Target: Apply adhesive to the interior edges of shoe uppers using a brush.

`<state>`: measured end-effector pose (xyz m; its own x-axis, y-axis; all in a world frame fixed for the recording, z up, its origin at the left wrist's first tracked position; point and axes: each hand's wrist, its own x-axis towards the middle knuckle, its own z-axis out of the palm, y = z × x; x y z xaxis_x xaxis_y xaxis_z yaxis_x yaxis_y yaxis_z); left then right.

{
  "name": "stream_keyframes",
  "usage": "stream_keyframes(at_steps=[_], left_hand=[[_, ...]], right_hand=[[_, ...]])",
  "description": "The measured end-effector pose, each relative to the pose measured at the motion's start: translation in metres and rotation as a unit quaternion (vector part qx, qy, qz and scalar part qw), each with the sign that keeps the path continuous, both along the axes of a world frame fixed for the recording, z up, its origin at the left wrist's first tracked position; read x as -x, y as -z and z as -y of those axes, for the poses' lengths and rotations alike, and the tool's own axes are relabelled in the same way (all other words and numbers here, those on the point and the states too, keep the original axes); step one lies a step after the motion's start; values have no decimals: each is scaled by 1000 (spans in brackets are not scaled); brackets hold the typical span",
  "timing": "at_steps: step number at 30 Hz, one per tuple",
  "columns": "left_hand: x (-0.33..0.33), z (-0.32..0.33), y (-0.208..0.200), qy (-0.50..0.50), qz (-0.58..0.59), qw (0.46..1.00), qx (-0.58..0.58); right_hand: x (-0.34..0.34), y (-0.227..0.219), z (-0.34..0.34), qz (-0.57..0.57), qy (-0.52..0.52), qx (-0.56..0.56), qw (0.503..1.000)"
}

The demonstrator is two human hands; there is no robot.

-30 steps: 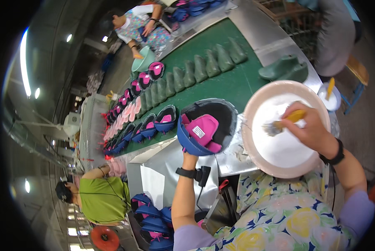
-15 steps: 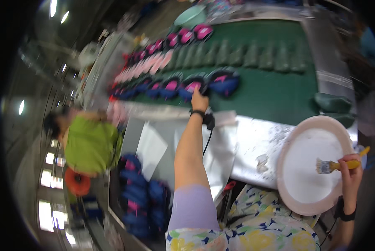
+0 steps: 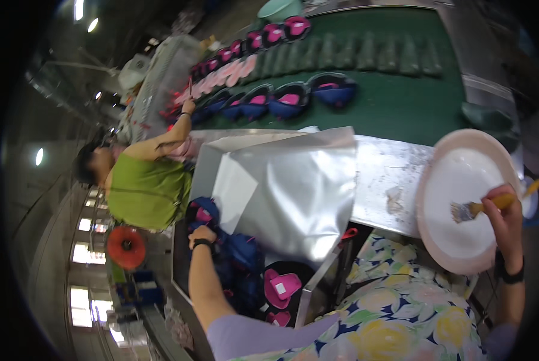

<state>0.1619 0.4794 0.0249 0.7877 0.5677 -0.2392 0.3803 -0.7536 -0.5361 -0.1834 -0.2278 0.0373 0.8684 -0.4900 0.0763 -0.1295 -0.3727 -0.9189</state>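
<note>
My right hand (image 3: pixel 503 207) is closed round the yellow handle of a paintbrush (image 3: pixel 473 210). Its pale bristles point left over an oval pinkish basin (image 3: pixel 427 198) that holds a white liquid. To the left, my left hand (image 3: pixel 203 236) reaches into a metal-sided bin, its fingers curled at the edge of a dark blue shoe upper (image 3: pixel 204 212) with a pink inside. More blue uppers (image 3: pixel 242 253) lie piled beside it; their lower part is partly hidden by my arm. Separate pink pieces (image 3: pixel 281 287) show on black nearer to me.
A green belt (image 3: pixel 396 108) carries rows of blue-and-pink uppers (image 3: pixel 290 99), flat pink pieces (image 3: pixel 227 73) and dark green pieces (image 3: pixel 365 55). Silvery sheeting (image 3: pixel 299 186) covers part of the bin. A co-worker in a green top (image 3: pixel 146 186) reaches toward the belt from the left.
My left hand has left an upper on the belt and moved down and left to the bin. The brush stays in my right hand. The co-worker's arm now extends to the belt.
</note>
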Motion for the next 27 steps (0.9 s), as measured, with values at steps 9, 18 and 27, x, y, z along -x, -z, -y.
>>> stream_keyframes(at_steps=[9, 18, 27], left_hand=[[-25, 89, -64, 450, 78, 886, 81], [60, 337, 65, 656, 81, 658, 360], [56, 364, 60, 681, -89, 627, 368]], right_hand=[[2, -7, -14, 32, -7, -15, 999], [-8, 11, -9, 31, -30, 51, 998], [-27, 24, -30, -21, -186, 65, 980]])
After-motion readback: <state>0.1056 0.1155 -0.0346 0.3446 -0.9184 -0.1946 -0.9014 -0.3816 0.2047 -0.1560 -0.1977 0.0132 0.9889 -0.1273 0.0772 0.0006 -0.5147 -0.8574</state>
